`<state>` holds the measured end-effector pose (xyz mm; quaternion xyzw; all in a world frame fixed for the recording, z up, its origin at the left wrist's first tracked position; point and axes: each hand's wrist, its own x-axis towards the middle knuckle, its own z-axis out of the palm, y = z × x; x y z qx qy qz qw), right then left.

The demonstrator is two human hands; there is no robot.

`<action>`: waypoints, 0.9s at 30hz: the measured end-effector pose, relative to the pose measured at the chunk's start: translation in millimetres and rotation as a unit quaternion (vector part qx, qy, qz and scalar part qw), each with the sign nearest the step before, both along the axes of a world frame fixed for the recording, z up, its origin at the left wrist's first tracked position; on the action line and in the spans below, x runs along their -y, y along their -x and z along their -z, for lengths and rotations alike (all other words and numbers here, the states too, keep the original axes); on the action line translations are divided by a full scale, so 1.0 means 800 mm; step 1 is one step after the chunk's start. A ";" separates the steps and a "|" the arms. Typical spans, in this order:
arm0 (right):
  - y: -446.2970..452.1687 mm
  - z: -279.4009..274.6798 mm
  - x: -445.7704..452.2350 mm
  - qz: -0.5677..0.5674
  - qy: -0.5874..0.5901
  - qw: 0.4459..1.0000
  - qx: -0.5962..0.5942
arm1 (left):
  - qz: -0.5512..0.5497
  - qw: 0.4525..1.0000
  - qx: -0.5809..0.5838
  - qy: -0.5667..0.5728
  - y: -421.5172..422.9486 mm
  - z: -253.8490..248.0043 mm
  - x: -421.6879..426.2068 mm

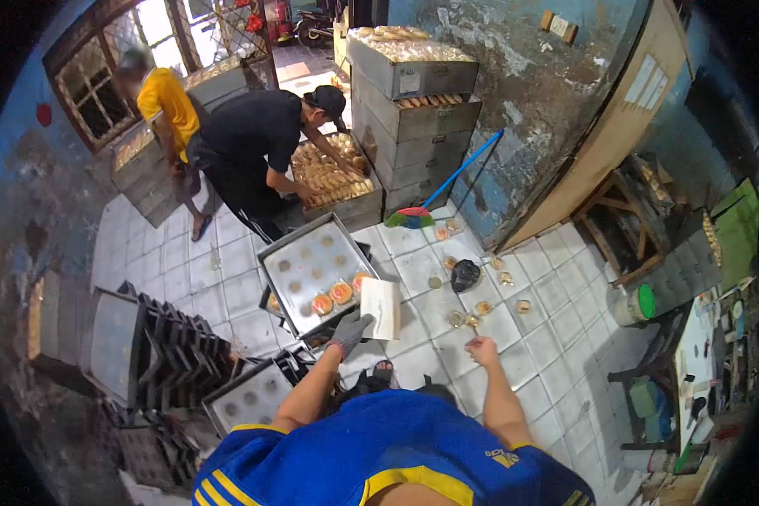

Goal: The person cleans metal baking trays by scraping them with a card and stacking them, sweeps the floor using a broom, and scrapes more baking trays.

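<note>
My left hand (352,331), in a grey glove, grips the lower left side of a pale rectangular block (381,308); whether it is a box or a board I cannot tell. Just left of the block lies a metal baking tray (293,268) with round marks on its surface. Along the tray's near right side sit several round buns (341,293) with red-orange tops. My bare right hand (483,350) is out over the tiled floor with its fingers curled together, and anything in them is too small to make out. Small wrapped pieces (472,320) lie on the floor beyond it.
A person in dark clothes (244,126) bends over a crate of buns (333,181); another in a yellow shirt (167,105) stands behind. Stacked metal crates (413,126), a broom (411,218) and a black plastic bag (465,275) are ahead. Stacked trays (156,337) stand left, a white table (696,363) right.
</note>
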<state>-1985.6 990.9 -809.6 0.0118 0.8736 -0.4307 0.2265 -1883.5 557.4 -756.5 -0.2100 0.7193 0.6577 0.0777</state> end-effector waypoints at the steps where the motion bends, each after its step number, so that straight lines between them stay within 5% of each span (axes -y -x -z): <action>1: 0.026 -0.006 0.000 0.026 0.020 0.999 0.016 | -0.019 0.999 0.036 0.025 0.015 -0.016 0.021; 3: 0.091 0.000 -0.003 0.052 0.046 0.997 0.034 | -0.029 0.983 -0.005 0.183 0.036 0.056 0.079; 5: 0.151 0.038 -0.017 0.027 0.084 0.988 0.130 | -0.119 0.992 0.041 0.025 0.043 0.030 0.094; 7: 0.232 0.047 -0.010 0.008 0.074 0.985 0.155 | -0.212 0.973 0.084 0.018 0.049 0.014 0.101; 9: 0.327 0.077 -0.004 0.030 0.086 0.978 0.187 | -0.219 0.964 0.115 0.102 0.046 0.064 0.120; 11: 0.454 0.141 0.006 -0.050 0.073 0.990 0.110 | -0.205 0.951 0.127 0.195 0.018 0.167 0.139; 12: 0.513 0.144 0.020 -0.086 0.053 0.993 0.061 | -0.227 0.934 0.138 0.238 0.018 0.162 0.126; 15: 0.715 0.083 0.083 -0.132 -0.026 0.990 0.040 | -0.251 0.896 0.119 0.345 0.004 0.202 0.079; 16: 0.783 0.075 0.091 -0.212 -0.086 0.970 -0.079 | -0.494 0.864 0.051 0.085 0.034 0.187 0.047; 17: 0.861 0.077 0.110 -0.298 -0.135 0.923 -0.203 | -0.577 0.815 0.061 -0.006 0.054 0.171 0.015; 18: 0.925 0.045 0.139 -0.230 -0.221 0.935 -0.158 | -0.662 0.742 0.058 -0.089 0.072 0.153 -0.021; 20: 1.033 -0.009 0.180 -0.253 -0.339 0.879 -0.220 | -0.630 0.748 0.200 0.057 0.037 0.127 -0.103; 21: 1.095 -0.018 0.195 -0.321 -0.399 0.790 -0.338 | -0.668 0.708 0.217 0.064 0.049 0.113 -0.140; 22: 1.105 -0.099 0.226 -0.394 -0.473 0.712 -0.337 | -0.706 0.666 0.232 0.070 0.063 0.097 -0.174; 23: 1.177 -0.063 0.221 -0.405 -0.487 0.681 -0.367 | -0.779 0.583 0.228 0.024 0.075 0.068 -0.195; 24: 1.231 -0.042 0.218 -0.412 -0.543 0.588 -0.435 | -0.800 0.546 0.248 -0.015 0.089 0.043 -0.219; 25: 1.258 -0.064 0.231 -0.441 -0.606 0.565 -0.345 | -0.814 0.511 0.269 -0.055 0.105 0.011 -0.242; 27: 1.397 0.038 0.199 -0.471 -0.588 0.553 -0.354 | -0.829 0.477 0.288 -0.039 0.120 -0.025 -0.290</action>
